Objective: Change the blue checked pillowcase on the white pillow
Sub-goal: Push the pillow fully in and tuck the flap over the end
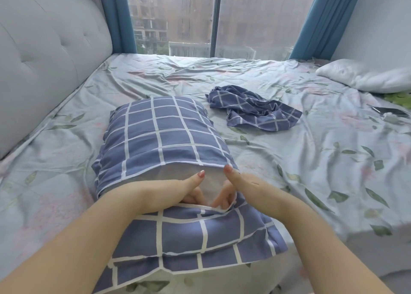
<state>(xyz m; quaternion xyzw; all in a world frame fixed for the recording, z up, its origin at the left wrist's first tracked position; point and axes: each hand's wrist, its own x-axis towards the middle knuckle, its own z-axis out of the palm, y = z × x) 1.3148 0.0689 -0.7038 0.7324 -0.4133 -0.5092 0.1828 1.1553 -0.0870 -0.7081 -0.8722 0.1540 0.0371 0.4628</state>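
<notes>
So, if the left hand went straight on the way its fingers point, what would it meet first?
Probably the fingers of the right hand. The left hand points across the exposed white pillow straight at them, with only a narrow gap between, though depth is unclear.

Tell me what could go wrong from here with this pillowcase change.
1. The left hand and right hand work in the narrow gap of the pillowcase over the white pillow; a hard tug might strain the flap or bunch the pillow.
2. The crumpled pillowcase beside it has the same check, so the two could get mixed up.
3. The phone lies on the sheet; tossed fabric could bury it.
</notes>
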